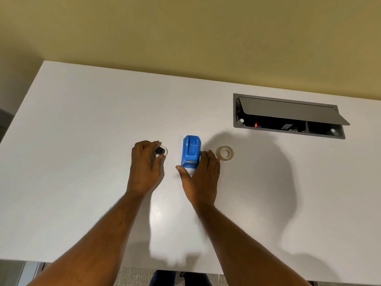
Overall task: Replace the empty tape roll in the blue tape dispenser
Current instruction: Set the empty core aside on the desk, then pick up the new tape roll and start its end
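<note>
The blue tape dispenser stands on the white table, its cutter end toward me. My right hand holds its near right side, thumb by the front and fingers along the right flank. My left hand sits left of the dispenser, fingers pinched around a clear empty tape roll with a black hub. A full roll of clear tape lies flat on the table just right of my right hand, untouched.
A grey cable box with its lid propped up is recessed in the table at the back right. A yellow wall runs behind the table. The table's near edge lies close to my body.
</note>
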